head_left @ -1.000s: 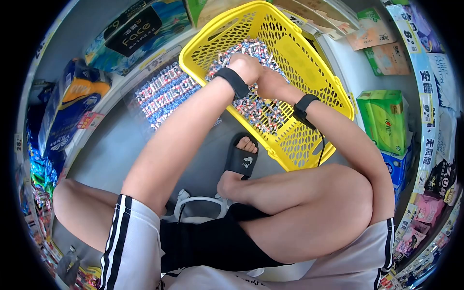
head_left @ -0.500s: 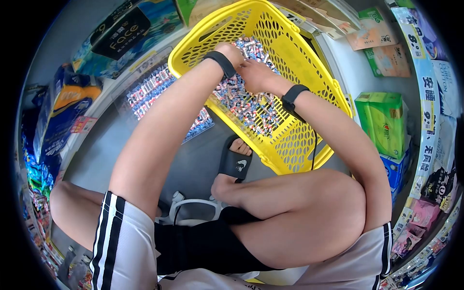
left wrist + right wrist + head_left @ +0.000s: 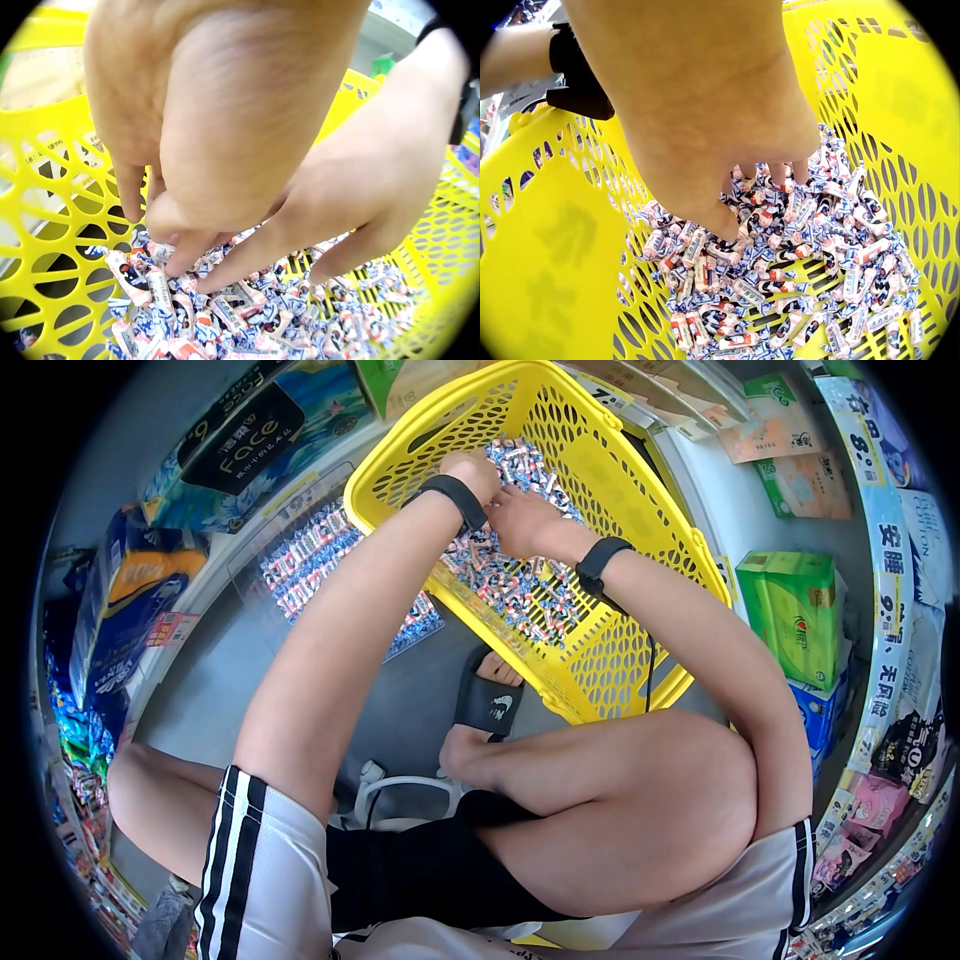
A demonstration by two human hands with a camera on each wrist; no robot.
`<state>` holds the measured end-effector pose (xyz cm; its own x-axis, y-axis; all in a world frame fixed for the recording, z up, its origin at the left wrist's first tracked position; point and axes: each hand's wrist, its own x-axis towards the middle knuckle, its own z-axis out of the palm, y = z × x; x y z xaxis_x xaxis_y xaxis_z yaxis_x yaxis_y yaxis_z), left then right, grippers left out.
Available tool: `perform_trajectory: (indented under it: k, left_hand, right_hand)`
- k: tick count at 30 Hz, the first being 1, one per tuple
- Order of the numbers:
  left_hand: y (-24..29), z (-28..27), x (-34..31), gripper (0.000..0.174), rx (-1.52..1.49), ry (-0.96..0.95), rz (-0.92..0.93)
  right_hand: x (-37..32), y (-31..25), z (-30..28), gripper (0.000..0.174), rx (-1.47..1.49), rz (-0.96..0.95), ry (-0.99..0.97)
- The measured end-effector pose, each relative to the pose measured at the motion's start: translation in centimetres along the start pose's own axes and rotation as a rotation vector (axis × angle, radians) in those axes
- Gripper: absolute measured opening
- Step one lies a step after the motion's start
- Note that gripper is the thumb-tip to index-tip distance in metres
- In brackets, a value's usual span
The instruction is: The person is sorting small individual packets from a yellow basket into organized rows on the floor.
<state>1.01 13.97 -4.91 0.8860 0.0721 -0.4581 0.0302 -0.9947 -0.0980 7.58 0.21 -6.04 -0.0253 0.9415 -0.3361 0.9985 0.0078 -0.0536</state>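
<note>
Many small wrapped candies (image 3: 817,232) in white, blue and red wrappers lie heaped in a yellow plastic basket (image 3: 640,530). My left hand (image 3: 472,470) reaches into the basket's far left part, its fingers pointing down at the heap in the left wrist view. Whether a candy is between its fingertips I cannot tell. My right hand (image 3: 525,523) crosses close beside it, fingers spread and extended, tips among the candies. Left of the basket, a clear shallow tray (image 3: 441,626) on the floor holds candies in neat rows, partly hidden by my left forearm.
Shelves with tissue packs surround me: a Face box (image 3: 255,440) at back left, a blue pack (image 3: 125,600) at left, a green pack (image 3: 790,615) at right. My sandalled foot (image 3: 487,695) is just in front of the basket. A white curved frame (image 3: 410,790) stands between my legs.
Both hands have shifted slightly left within the basket as the view moved. My right hand has come out from behind the left, its fingers now spread on the candies.
</note>
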Motion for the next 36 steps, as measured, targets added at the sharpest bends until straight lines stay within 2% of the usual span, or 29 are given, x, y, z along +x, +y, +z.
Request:
perform_trajectory:
  k: [2,7,9,10,11,13,14,15,17,19,21,22,23,25,26,27,29,31,33,36]
  left_hand:
    - [0.2,-0.7,-0.8,0.022,-0.002,0.046,0.064]
    - [0.8,-0.9,-1.2,0.019,-0.085,0.029,0.07]
    - [1.0,-1.3,-1.8,0.019,-0.141,0.015,0.101]
    - [1.3,-2.3,-2.6,0.022,-0.128,0.006,0.074]
    - [1.6,-3.5,-3.4,0.022,-0.126,0.008,0.068]
    - [1.8,-5.6,-5.1,0.029,-0.075,-0.134,0.062]
    - [1.4,-5.2,-4.9,0.034,-0.121,-0.148,0.073]
    - [1.1,-5.3,-5.5,0.034,-0.117,-0.149,0.066]
    - [0.4,-5.6,-6.7,0.033,-0.267,-0.097,0.013]
    - [-1.0,-4.9,-7.2,0.029,-0.334,-0.082,0.015]
    - [-1.9,-4.0,-8.3,0.026,-0.507,0.054,0.023]
    - [-2.3,-3.6,-9.0,0.017,-0.536,0.123,0.06]
    - [-2.6,-3.3,-9.6,0.017,-0.536,0.127,0.051]
    - [-2.9,-4.2,-11.9,0.015,-0.534,0.278,0.09]
    - [-3.0,-3.5,-12.6,0.012,-0.584,0.426,0.084]
    - [-3.0,-3.7,-13.5,0.012,-0.583,0.434,0.076]
    - [-2.7,-4.0,-15.5,0.01,-0.593,0.642,0.003]
    - [-2.6,-3.6,-17.1,0.013,-0.58,0.691,-0.015]
    - [-2.3,-3.1,-18.8,0.016,-0.611,0.852,-0.042]
    - [-1.6,-2.4,-21.3,0.019,-0.638,0.901,-0.06]
  right_hand:
    - [-0.2,0.2,0.5,0.043,-0.018,-0.006,-0.032]
    - [-1.2,-0.5,-0.9,0.04,-0.063,-0.023,-0.005]
    - [-1.7,-1.2,-2.3,0.054,-0.048,0.027,-0.223]
    - [-2.3,-1.3,-2.1,0.051,-0.014,0.012,-0.117]
    - [-2.4,-1.3,-2.0,0.051,-0.018,0.009,-0.112]
    - [-2.5,-1.8,-2.3,0.048,0.022,0.034,-0.158]
    - [-2.7,-1.9,-1.7,0.044,0.06,0.023,-0.045]
    - [-2.7,-2.0,-1.8,0.044,0.059,0.019,-0.039]
    - [-2.6,-2.1,-1.9,0.041,0.149,-0.055,0.151]
    - [-2.9,-2.6,-4.0,0.04,0.175,-0.06,0.188]
    - [-2.9,-2.7,-5.7,0.034,0.156,-0.039,0.295]
    - [-2.9,-2.7,-6.1,0.024,0.186,-0.07,0.41]
    - [-2.8,-2.7,-6.7,0.024,0.182,-0.078,0.412]
    - [-2.7,-2.7,-7.9,0.014,0.211,-0.131,0.505]
    - [-2.6,-3.0,-8.3,0.012,0.218,-0.156,0.57]
    - [-2.6,-3.5,-8.9,0.012,0.212,-0.165,0.572]
    - [-2.9,-4.7,-9.9,0.011,0.215,-0.163,0.638]
    - [-3.2,-5.4,-10.7,0.011,0.2,-0.173,0.621]
    - [-3.3,-6.3,-11.4,0.01,0.172,-0.208,0.672]
    - [-3.8,-7.6,-13.0,0.01,0.176,-0.279,0.645]
